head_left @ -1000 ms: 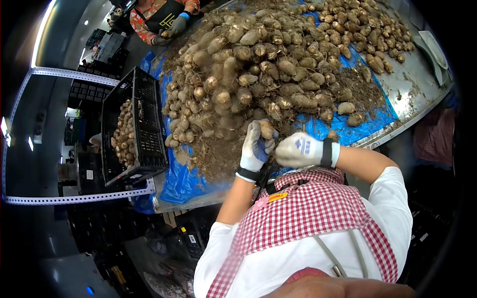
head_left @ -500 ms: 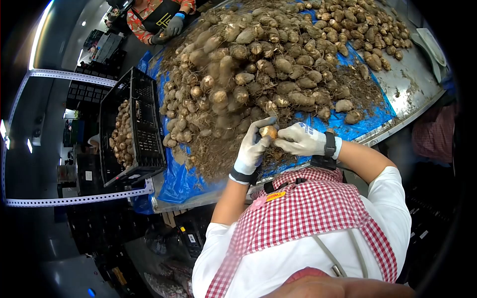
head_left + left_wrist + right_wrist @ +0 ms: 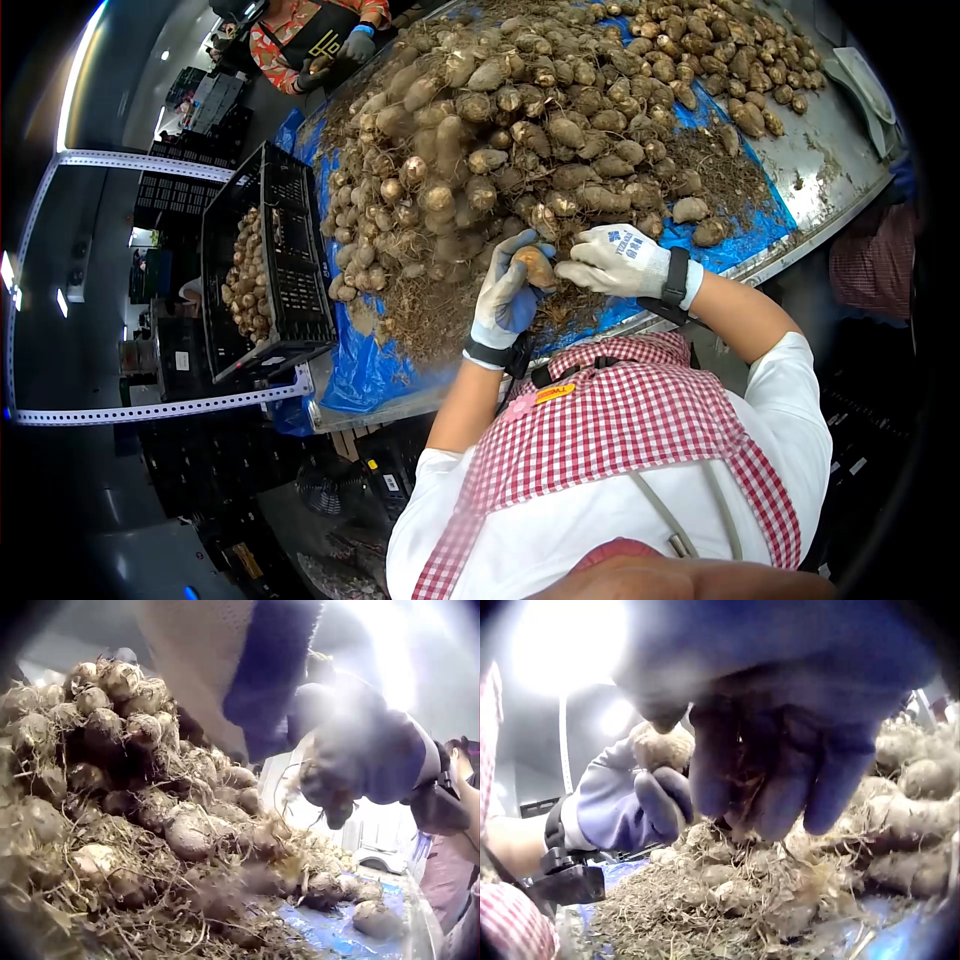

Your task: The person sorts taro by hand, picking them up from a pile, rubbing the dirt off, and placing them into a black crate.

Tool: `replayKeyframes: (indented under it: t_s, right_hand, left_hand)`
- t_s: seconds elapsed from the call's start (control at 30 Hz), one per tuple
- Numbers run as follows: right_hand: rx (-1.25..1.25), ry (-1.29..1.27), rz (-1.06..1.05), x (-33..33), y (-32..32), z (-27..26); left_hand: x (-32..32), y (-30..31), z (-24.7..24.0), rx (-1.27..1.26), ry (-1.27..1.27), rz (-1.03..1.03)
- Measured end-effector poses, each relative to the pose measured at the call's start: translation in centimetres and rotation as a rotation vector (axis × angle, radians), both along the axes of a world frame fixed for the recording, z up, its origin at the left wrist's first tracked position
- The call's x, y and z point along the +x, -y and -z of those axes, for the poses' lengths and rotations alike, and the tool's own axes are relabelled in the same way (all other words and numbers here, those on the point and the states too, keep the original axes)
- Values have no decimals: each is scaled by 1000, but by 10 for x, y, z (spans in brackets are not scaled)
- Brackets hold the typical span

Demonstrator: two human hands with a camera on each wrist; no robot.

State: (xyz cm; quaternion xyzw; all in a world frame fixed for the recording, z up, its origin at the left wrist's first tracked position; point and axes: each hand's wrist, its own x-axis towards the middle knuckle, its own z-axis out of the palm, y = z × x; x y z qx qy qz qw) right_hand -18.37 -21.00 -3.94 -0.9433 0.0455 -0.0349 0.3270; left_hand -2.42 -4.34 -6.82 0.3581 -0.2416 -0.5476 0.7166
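Note:
My gloved left hand (image 3: 508, 300) holds a peeled-looking brown taro (image 3: 537, 267) upright between thumb and fingers, above the near edge of the heap. In the right wrist view, the rounded pale end of this taro (image 3: 662, 746) shows above the left fingers. My gloved right hand (image 3: 622, 262) is just to the right of it, apart from the taro, its fingers loosely bent downward. Thin root strands (image 3: 748, 778) show among those right fingers. Under both hands lie loose roots and soil (image 3: 565, 308). A large pile of hairy taros (image 3: 560, 150) rises beyond.
A black crate (image 3: 290, 210) holding taros stands at the left. Cleaner taros (image 3: 720, 50) lie at the far right. Blue sheeting (image 3: 365, 365) covers part of the metal table (image 3: 835, 200). A white scale-like object (image 3: 862, 100) sits at right; another gloved person (image 3: 325, 45) works across.
My right hand met the taro half a second ago and has since drawn away rightward. The left hand has turned the taro, which stays in its grip.

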Motion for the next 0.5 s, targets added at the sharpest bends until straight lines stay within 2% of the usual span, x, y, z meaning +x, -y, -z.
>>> replayKeyframes:
  t_s: [0.03, 0.13, 0.17, 0.3, 0.4, 0.5]
  right_hand:
    - [-3, -113, -41, 6, 4, 2]
    - [-457, 463, 42, 1, 11, 33]
    - [-526, 399, 44, -2, 12, 36]
    - [-211, 102, 77, 0, 6, 29]
    - [-207, 30, 133, 4, 0, 0]
    - [-138, 313, 110, 7, -8, 9]
  left_hand:
    - [2, 0, 1, 28, -59, -40]
    - [0, 2, 0, 117, -67, -191]
    - [-2, 2, -4, 132, -37, -215]
    - [-3, -2, -3, 263, 128, -235]
    - [-4, 2, 2, 356, 276, -258]
    - [-6, 3, 3, 423, 354, -257]
